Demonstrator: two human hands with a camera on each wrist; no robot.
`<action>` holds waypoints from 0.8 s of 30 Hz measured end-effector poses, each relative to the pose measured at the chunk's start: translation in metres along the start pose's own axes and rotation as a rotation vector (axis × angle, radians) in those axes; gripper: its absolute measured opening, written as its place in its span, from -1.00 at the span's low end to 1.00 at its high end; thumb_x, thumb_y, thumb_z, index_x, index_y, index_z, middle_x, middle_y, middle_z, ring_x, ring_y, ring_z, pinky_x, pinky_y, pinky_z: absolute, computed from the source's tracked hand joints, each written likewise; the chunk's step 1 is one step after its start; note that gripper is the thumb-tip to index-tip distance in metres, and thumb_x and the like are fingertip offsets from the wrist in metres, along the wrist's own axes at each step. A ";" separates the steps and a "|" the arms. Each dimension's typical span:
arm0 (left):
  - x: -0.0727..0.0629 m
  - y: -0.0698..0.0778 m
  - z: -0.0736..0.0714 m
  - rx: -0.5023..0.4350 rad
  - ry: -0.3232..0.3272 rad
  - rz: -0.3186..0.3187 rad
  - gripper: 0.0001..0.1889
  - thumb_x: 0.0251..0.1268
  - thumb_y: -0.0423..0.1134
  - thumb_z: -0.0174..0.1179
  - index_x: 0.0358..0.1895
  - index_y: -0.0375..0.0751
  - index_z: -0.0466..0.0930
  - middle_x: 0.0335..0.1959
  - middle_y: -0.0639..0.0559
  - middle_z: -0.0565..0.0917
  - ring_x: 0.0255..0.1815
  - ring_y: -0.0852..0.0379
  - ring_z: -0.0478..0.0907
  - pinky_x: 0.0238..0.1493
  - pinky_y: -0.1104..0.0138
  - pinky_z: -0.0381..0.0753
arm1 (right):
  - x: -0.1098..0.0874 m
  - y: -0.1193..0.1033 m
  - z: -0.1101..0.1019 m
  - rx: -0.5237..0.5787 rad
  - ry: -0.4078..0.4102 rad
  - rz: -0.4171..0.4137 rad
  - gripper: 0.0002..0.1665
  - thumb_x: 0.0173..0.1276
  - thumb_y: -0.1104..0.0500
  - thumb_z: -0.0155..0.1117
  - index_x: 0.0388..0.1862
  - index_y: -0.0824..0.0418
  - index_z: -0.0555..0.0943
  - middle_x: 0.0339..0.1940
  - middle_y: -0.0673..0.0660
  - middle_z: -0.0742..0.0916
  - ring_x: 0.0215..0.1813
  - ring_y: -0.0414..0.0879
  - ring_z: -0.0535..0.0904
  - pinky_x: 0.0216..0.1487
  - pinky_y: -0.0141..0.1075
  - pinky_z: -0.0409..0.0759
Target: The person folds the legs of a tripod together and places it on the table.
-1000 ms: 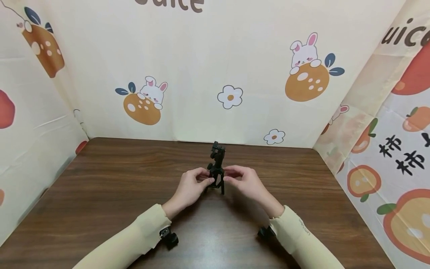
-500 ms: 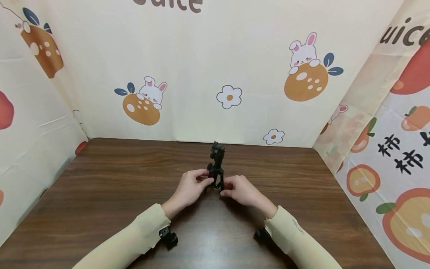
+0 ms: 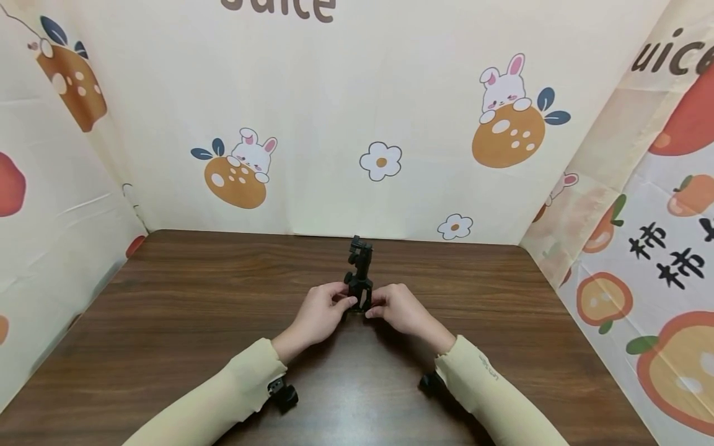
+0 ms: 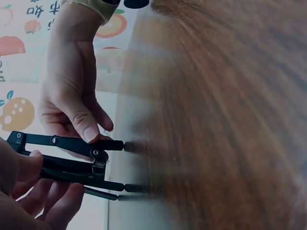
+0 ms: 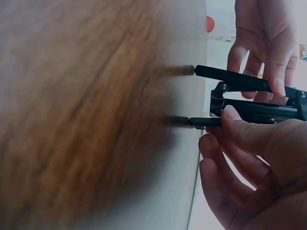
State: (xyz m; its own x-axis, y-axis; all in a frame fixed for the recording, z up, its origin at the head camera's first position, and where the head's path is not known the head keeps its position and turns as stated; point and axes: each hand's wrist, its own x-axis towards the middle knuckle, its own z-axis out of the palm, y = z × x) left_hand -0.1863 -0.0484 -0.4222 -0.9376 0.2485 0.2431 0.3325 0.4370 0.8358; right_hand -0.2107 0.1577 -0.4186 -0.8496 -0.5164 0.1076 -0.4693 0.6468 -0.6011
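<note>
A small black tripod (image 3: pixel 362 263) with a clamp-like head stands upright between my two hands near the table's far side. My left hand (image 3: pixel 318 313) pinches its left leg, thumb in front. Thumb and fingers of my right hand (image 3: pixel 398 306) hold the right leg lower down. The left wrist view shows the tripod legs (image 4: pixel 76 143) with their brace, feet right at the tabletop. In the right wrist view, the right thumb (image 5: pixel 240 124) lies on a leg (image 5: pixel 206 121) next to the centre column (image 5: pixel 264 109).
A brown wood-grain table (image 3: pixel 195 297) spreads around the hands. Printed cloth walls (image 3: pixel 334 80) rise at its back and both sides. Black wrist cameras (image 3: pixel 283 393) hang below the sleeves, close to the tabletop.
My right hand has come down and left onto the tripod's right leg and now grips it. The legs stand closer together than before. My left hand keeps its hold.
</note>
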 end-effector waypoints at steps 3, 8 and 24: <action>0.000 -0.002 0.001 0.055 -0.003 0.048 -0.97 0.35 -0.34 0.28 -0.26 -0.15 0.70 -0.31 0.12 0.67 -0.37 0.25 0.55 -0.35 0.31 0.52 | 0.002 0.001 0.001 -0.011 0.029 -0.029 -0.92 0.14 0.22 0.55 -0.44 0.07 0.77 -0.49 -0.19 0.74 -0.40 -0.33 0.57 -0.33 -0.34 0.55; 0.001 -0.002 -0.001 0.101 -0.037 0.106 -0.82 0.39 -0.34 0.24 -0.44 -0.20 0.64 -0.32 0.13 0.60 -0.44 0.19 0.44 -0.39 0.33 0.43 | 0.005 0.005 0.000 -0.014 0.070 -0.067 -0.87 0.04 0.19 0.61 -0.49 0.03 0.76 -0.51 -0.22 0.73 -0.40 -0.35 0.59 -0.35 -0.37 0.55; 0.002 0.000 -0.003 0.155 -0.043 0.147 -0.77 0.41 -0.33 0.21 -0.48 -0.23 0.63 -0.25 0.07 0.62 -0.40 0.17 0.49 -0.36 0.29 0.47 | 0.016 0.009 0.001 -0.050 0.118 0.026 -0.75 -0.13 0.08 0.69 -0.48 0.01 0.73 -0.51 -0.17 0.73 -0.39 -0.32 0.63 -0.31 -0.29 0.59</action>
State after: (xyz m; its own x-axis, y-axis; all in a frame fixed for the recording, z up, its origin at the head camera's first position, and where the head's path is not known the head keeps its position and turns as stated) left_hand -0.1883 -0.0505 -0.4203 -0.8736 0.3551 0.3329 0.4805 0.5200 0.7062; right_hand -0.2285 0.1549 -0.4233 -0.8825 -0.4315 0.1873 -0.4561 0.6877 -0.5649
